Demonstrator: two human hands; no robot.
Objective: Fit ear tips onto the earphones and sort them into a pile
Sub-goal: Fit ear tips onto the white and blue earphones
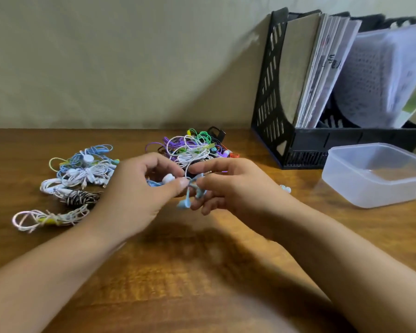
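- Holding a light blue earphone set (190, 191) between both hands, above the wooden desk (202, 272) and just in front of the mixed pile.
- Left hand (139, 188): thumb and forefinger pinched narrow on what looks like a white ear tip (168, 179), blue cord bunched behind it. Motion blur, so the exact contact is uncertain.
- Right hand (226, 183): fingers curled round the blue cord and stems; one earbud (184, 203) hangs below the fingers.
- Step in hand, as judged: fitting a tip to a bud of the blue pair. Whether the tip is seated cannot be told.
- Next move calls for lining the tip's bore with the bud's nozzle, pressing along that line, then checking the hanging bud.
- Orientation: hanging bud's stem runs roughly up-down, head low and turned toward the left. The tip's axis lies about left-right, facing the right hand.
- Tangled multicolour earphones (192, 147) lie beyond the hands, near the wall. Bundled sets (82, 171) lie to the left, probably the finished pile.
- Small pale tips (285, 188) rest on the desk by the right wrist; clear plastic tub (380, 174) stands farther right, before a black file rack (279, 97).
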